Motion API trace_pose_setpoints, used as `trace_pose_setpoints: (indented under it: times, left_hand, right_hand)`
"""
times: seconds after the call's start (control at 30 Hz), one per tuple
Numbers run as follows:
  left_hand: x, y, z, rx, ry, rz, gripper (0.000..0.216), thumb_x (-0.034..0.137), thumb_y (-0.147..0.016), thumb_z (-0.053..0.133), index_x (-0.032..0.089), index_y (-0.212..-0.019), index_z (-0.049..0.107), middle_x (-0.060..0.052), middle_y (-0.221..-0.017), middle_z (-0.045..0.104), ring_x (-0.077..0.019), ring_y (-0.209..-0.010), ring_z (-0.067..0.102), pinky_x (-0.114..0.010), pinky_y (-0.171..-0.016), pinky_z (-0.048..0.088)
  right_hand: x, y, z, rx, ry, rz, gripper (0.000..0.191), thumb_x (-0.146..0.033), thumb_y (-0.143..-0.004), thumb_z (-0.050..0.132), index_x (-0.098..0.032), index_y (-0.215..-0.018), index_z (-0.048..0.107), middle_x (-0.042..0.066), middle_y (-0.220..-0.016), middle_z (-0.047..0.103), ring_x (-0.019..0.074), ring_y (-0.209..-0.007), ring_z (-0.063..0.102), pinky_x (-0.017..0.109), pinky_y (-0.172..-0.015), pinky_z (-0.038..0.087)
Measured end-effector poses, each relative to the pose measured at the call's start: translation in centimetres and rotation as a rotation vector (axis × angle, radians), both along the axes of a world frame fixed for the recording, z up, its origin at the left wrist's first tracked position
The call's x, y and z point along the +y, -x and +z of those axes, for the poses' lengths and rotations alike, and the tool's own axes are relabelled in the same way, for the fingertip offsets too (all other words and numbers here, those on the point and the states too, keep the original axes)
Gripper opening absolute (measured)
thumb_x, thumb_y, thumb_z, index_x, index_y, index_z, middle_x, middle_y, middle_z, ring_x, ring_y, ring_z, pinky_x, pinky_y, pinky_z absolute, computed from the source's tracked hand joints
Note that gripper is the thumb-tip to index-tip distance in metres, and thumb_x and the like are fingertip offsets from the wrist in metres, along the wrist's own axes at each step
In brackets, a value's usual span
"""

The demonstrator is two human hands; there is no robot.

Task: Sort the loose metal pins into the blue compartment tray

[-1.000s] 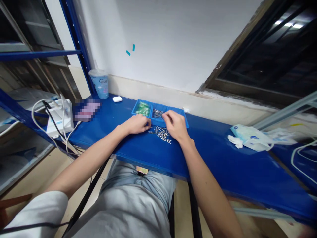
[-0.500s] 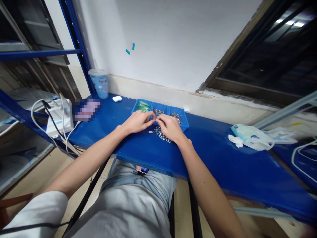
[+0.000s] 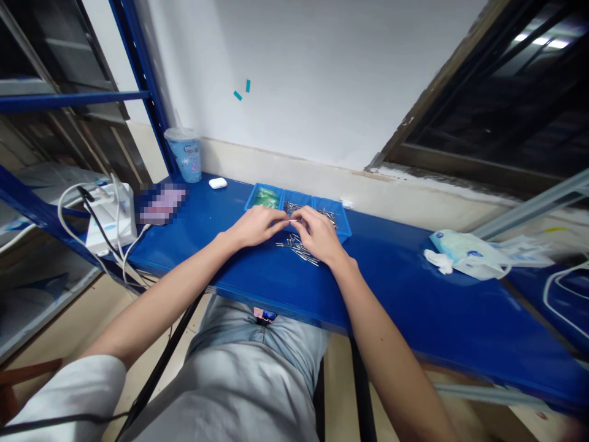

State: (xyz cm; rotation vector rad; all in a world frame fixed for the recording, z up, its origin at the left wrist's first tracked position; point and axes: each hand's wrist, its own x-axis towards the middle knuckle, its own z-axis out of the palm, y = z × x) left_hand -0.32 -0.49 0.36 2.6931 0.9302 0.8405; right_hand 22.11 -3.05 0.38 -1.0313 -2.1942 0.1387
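Between the fingertips of my left hand (image 3: 263, 224) and my right hand (image 3: 317, 232) runs a short, thin metal rod (image 3: 293, 220). Each hand pinches one end, so only its bright middle shows. Just below my right hand, a loose pile of slim metal rods (image 3: 301, 250) lies on the blue table. Behind my hands stand joined blue trays (image 3: 343, 222). Small green packets (image 3: 267, 197) fill the left one; small metal parts (image 3: 298, 207) lie in the middle one. More metal pieces in the right tray are partly covered by my right hand.
At the back left are a patterned cup (image 3: 186, 156), a white earbud case (image 3: 218, 183) and a blurred-out phone-like item (image 3: 163, 204). A white power strip (image 3: 110, 218) with cables sits at the left edge. A tissue pack (image 3: 469, 253) lies to the right on the table (image 3: 391, 288).
The fingertips of my two hands have drawn slightly apart, and the thin metal rod between them now shows. The pile and the trays stay where they were.
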Motion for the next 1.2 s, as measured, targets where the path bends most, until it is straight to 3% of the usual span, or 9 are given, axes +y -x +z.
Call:
trace_pose_setpoints:
  times: [0.37,0.73,0.9,1.2]
  left_hand:
    - [-0.1,-0.2,0.3,-0.071,-0.05,-0.048,0.034,0.037,-0.111,0.047,0.018,-0.104,0.075,-0.008,-0.097,0.077,-0.0205,-0.087,0.068,-0.032,-0.081,0.048]
    - [-0.1,-0.2,0.4,-0.14,-0.014,-0.02,0.026,0.03,-0.108,0.051,0.017,-0.102,0.073,-0.007,-0.096,0.075,-0.0194,-0.084,0.067,-0.032,-0.082,0.049]
    - [0.0,-0.1,0.2,-0.084,-0.073,-0.034,0.027,0.029,-0.109,0.048,0.017,-0.1,0.071,-0.008,-0.098,0.073,-0.0209,-0.09,0.066,-0.034,-0.084,0.05]
    - [-0.1,-0.1,0.1,0.002,-0.169,-0.056,0.031,0.029,-0.111,0.045,0.016,-0.1,0.071,-0.009,-0.096,0.071,-0.0215,-0.09,0.066,-0.033,-0.08,0.049]
  right_hand:
    - [0.1,-0.1,0.4,0.03,-0.028,-0.036,0.023,-0.031,-0.107,0.051,-0.023,-0.089,0.064,0.007,-0.096,0.069,0.023,-0.088,0.063,0.038,-0.08,0.046]
    - [-0.2,-0.5,1.0,0.159,-0.131,-0.062,0.011,-0.021,-0.101,0.057,-0.024,-0.094,0.065,0.008,-0.105,0.064,0.0237,-0.095,0.065,0.04,-0.082,0.053]
    - [-0.1,-0.2,0.6,0.143,-0.119,0.001,0.013,-0.016,-0.1,0.055,-0.024,-0.091,0.06,0.007,-0.102,0.064,0.0239,-0.096,0.065,0.04,-0.084,0.052]
    - [0.1,0.2,-0.1,0.078,-0.062,0.023,0.017,-0.028,-0.105,0.055,-0.023,-0.089,0.058,0.006,-0.094,0.065,0.0217,-0.087,0.062,0.034,-0.079,0.044]
